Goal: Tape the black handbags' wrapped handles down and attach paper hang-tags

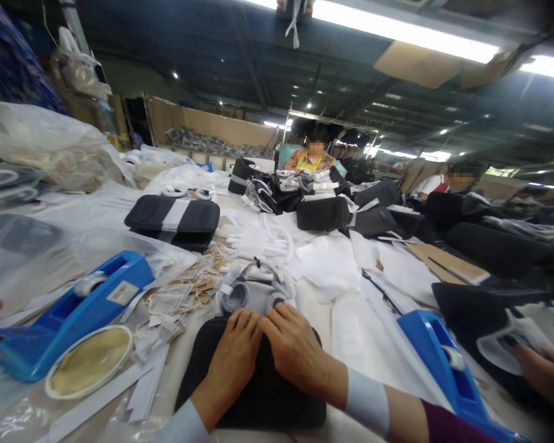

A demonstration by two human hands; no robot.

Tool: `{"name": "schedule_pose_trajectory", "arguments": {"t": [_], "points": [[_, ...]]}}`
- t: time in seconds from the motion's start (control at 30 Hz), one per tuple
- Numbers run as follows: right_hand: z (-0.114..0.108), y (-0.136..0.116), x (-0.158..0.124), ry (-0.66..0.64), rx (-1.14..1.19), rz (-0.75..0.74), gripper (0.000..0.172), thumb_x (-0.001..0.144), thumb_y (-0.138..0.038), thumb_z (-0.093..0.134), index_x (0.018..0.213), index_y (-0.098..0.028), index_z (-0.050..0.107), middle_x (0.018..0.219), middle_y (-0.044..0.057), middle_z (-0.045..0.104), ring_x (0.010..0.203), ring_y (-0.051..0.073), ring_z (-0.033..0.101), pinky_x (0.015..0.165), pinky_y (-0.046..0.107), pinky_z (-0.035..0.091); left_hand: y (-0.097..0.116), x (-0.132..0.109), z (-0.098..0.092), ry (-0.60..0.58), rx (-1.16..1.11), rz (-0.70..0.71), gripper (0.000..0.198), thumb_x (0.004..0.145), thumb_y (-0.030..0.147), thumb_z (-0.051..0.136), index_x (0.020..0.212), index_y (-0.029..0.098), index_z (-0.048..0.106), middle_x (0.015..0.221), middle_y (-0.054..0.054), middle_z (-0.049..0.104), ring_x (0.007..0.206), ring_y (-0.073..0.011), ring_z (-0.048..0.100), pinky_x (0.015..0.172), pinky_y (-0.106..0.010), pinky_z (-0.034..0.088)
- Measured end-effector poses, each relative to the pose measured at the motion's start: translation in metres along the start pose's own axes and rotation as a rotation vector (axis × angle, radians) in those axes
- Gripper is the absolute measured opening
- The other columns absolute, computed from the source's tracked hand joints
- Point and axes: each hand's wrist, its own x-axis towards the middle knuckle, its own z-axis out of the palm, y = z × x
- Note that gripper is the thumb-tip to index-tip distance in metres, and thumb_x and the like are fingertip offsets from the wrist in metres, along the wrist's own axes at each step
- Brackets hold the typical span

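Note:
A black bag [277, 400] lies flat in front of me, its near edge towards my body. My left hand [235, 347] rests across it, with the fingers curled over its far edge. Beside it my right hand [295, 347] is closed at the same edge, thumb and fingers close together. Just beyond the fingertips is a pale grey handle [258, 269], arching away from the bag, with wrapping coiled round its ends. The right fingers touch or overlap one coil [274, 299]; which, I cannot tell. The other coil [235, 296] lies beyond my left fingers.
Blue tape dispensers [106, 295] [438, 344] stand left and right. A round tub [90, 362], paper strips [143, 384], tags [184, 295] and white gloves [253, 239] lie around. Finished-looking black bags [173, 215] sit farther off. Another person's hand [545, 372] works at right; a co-worker [310, 157] sits opposite.

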Motion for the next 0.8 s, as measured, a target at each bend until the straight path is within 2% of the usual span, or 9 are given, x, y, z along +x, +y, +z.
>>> {"name": "schedule_pose_trajectory", "arguments": {"t": [0.1,0.2,0.33,0.43,0.53,0.6,0.67,0.73,0.8], "points": [[0.022,-0.012,-0.016,0.08,0.065,0.134,0.028,0.085,-0.009,0.046,0.109,-0.017,0.058,0.096,0.009,0.062,0.086,0.025,0.051,0.08,0.04,0.044,0.001,0.0,0.0,-0.045,-0.027,-0.002,0.029,0.09,0.007,0.041,0.108,0.013,0.063,0.105,-0.009,0.063,0.103,-0.0241,0.056,0.101,-0.044,0.044],[0.037,-0.014,-0.029,0.102,0.122,0.226,0.033,0.083,-0.009,0.046,0.112,-0.02,0.058,0.102,0.01,0.063,0.092,0.027,0.054,0.087,0.045,0.046,0.0,0.004,-0.004,-0.116,-0.029,-0.015,0.024,0.092,0.018,0.045,0.108,0.013,0.062,0.103,-0.01,0.063,0.101,-0.0266,0.056,0.097,-0.048,0.045],[0.031,-0.004,-0.027,0.191,0.277,0.225,0.043,0.082,-0.015,0.047,0.121,-0.03,0.055,0.111,0.009,0.063,0.1,0.03,0.058,0.09,0.048,0.049,-0.005,0.019,-0.021,-0.282,-0.101,-0.04,0.026,0.087,0.027,0.058,0.109,0.014,0.061,0.107,-0.012,0.063,0.103,-0.0286,0.057,0.096,-0.049,0.046],[0.016,0.036,0.003,0.303,0.355,0.417,0.032,0.086,-0.017,0.044,0.112,-0.029,0.057,0.113,0.01,0.062,0.107,0.027,0.057,0.091,0.043,0.05,-0.009,0.031,-0.039,-0.406,-0.181,-0.038,0.037,0.08,0.026,0.066,0.114,0.014,0.059,0.113,-0.013,0.063,0.107,-0.0294,0.057,0.098,-0.048,0.045],[0.009,0.107,0.054,0.277,0.286,0.72,0.032,0.086,-0.009,0.038,0.112,-0.018,0.054,0.112,0.012,0.061,0.104,0.023,0.058,0.092,0.039,0.049,-0.011,0.04,-0.045,-0.501,-0.206,-0.039,0.045,0.076,0.022,0.069,0.118,0.011,0.059,0.119,-0.016,0.062,0.115,-0.0319,0.055,0.102,-0.05,0.042],[0.012,0.154,0.091,0.202,0.245,0.857,0.029,0.085,-0.007,0.043,0.111,-0.012,0.055,0.109,0.014,0.062,0.099,0.022,0.059,0.089,0.039,0.049,-0.011,0.043,-0.035,-0.543,-0.184,-0.054,0.048,0.071,0.022,0.072,0.116,0.01,0.06,0.121,-0.017,0.061,0.117,-0.0343,0.055,0.102,-0.052,0.041],[0.017,0.187,0.123,0.147,0.22,0.917,0.022,0.09,-0.015,0.051,0.111,-0.01,0.057,0.106,0.013,0.062,0.094,0.021,0.061,0.083,0.039,0.052,-0.012,0.044,-0.015,-0.546,-0.147,-0.066,0.055,0.064,0.024,0.077,0.115,0.01,0.061,0.122,-0.018,0.061,0.117,-0.0364,0.054,0.101,-0.054,0.041],[0.021,0.202,0.146,0.123,0.209,0.891,0.026,0.093,-0.027,0.057,0.113,-0.011,0.058,0.108,0.01,0.062,0.092,0.019,0.062,0.08,0.038,0.054,-0.015,0.044,0.007,-0.515,-0.115,-0.066,0.061,0.055,0.027,0.082,0.111,0.011,0.063,0.117,-0.018,0.063,0.111,-0.0362,0.058,0.098,-0.052,0.045],[0.021,0.204,0.158,0.123,0.206,0.782,0.031,0.093,-0.034,0.058,0.117,-0.014,0.057,0.113,0.008,0.061,0.095,0.019,0.062,0.081,0.038,0.055,-0.019,0.042,0.024,-0.44,-0.099,-0.025,0.059,0.049,0.031,0.085,0.102,0.013,0.065,0.105,-0.013,0.066,0.098,-0.0324,0.063,0.09,-0.047,0.05]]}}
